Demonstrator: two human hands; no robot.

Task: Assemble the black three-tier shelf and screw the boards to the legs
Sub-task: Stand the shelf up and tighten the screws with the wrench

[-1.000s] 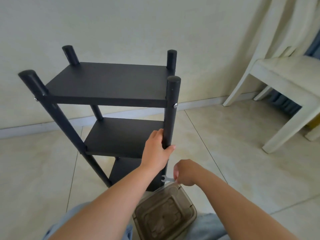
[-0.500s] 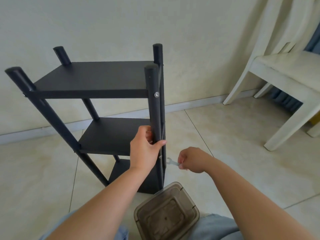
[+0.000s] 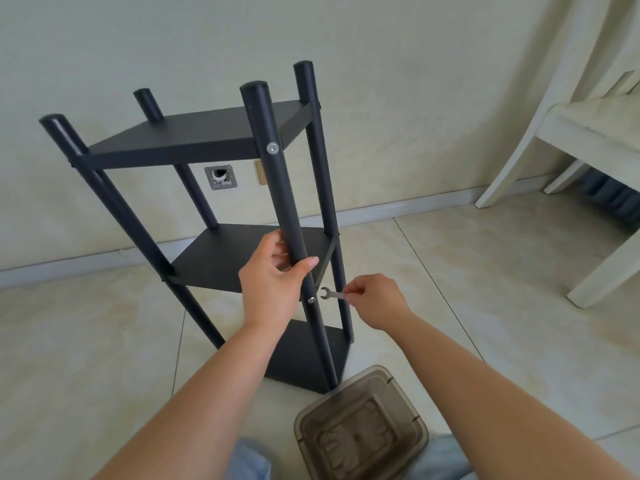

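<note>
black three-tier shelf (image 3: 194, 140) with four round legs stands on the tiled floor (image 3: 485, 271) | left hand (image 3: 273, 282) grasps the nearest leg (image 3: 277, 174); right hand (image 3: 375, 299) pinches one small silver wrench (image 3: 331, 294) beside a screw (image 3: 311, 300) | one brown plastic tub (image 3: 363, 434) near

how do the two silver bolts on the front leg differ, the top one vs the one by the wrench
The upper bolt sits at the top board's level, high above the left hand; the lower bolt sits at the middle board's level, just below that hand. The upper bolt has nothing near it, while the lower bolt has the wrench, pinched by the right hand, with its open end beside it but not yet on it. The upper looks larger, being nearer the camera. Both are silver, round-headed and set in the same black leg.
</note>
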